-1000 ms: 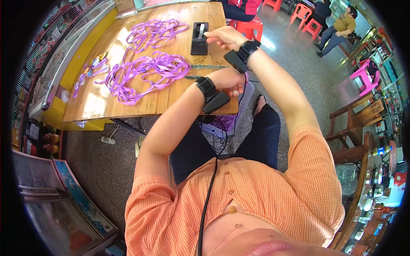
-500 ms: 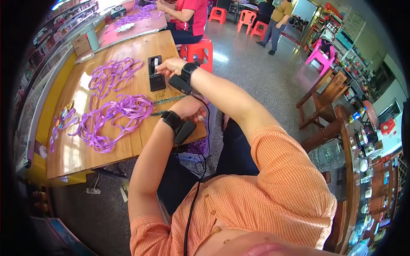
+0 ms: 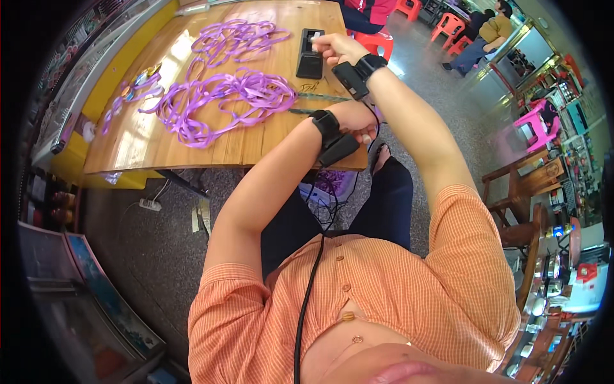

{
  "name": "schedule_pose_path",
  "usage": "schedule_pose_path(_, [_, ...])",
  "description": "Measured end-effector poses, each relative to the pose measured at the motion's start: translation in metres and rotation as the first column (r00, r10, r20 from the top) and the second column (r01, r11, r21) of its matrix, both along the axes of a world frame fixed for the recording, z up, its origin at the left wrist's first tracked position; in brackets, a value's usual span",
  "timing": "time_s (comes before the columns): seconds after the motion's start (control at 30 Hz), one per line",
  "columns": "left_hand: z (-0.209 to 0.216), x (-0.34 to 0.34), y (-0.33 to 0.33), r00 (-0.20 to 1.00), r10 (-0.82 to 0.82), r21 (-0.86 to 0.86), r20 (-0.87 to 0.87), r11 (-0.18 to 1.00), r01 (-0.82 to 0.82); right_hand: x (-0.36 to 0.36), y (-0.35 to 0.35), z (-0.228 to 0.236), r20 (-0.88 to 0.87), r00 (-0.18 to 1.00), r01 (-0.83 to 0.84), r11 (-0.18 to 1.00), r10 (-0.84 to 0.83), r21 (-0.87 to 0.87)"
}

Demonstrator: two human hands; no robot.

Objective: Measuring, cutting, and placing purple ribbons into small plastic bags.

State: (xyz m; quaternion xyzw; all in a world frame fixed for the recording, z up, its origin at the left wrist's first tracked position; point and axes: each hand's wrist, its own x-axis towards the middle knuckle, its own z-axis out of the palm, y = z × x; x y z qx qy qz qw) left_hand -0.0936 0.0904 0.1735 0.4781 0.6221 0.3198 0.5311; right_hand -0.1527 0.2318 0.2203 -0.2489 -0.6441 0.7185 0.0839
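Note:
At the table's right side, my right hand (image 3: 339, 50) is closed in a pinch at a long black holder (image 3: 309, 64), which looks like a tape dispenser. Its fingertips are beside a white piece (image 3: 315, 37) in the holder; what they grip is too small to make out. My left hand (image 3: 355, 118) curls at the table's near right corner, fingers bent inward, and what they hold is hidden. Dark green strips (image 3: 323, 97) lie on the wood beside its wrist. To the left lies a loose heap of purple ribbons (image 3: 220, 102), with a second purple heap (image 3: 236, 40) behind it.
The wooden table (image 3: 144, 144) has ribbons with small coloured pieces (image 3: 137, 86) at its left. Below its edge stands a bin of purple ribbons (image 3: 336, 182). A black cable (image 3: 310, 281) hangs down my front. A red stool (image 3: 374, 43) and a seated person are beyond.
The whole view has shifted, so the table and hands appear higher and further right. My right hand remains at the black holder, and my left hand remains at the table corner.

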Motion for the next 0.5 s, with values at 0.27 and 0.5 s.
schedule_pose_path(0.27, [-0.008, -0.008, -0.007, 0.996, 0.017, 0.162, 0.085, 0.986, -0.031, 0.03, -0.035, -0.006, 0.014, 0.998, -0.064, 0.994, 0.065, -0.09])
schedule_pose_path(0.5, [-0.035, -0.002, 0.01, 0.947, -0.075, 0.317, 0.311, 0.948, -0.029, 0.039, -0.029, -0.019, 0.123, 0.988, -0.088, 0.993, 0.097, -0.075])
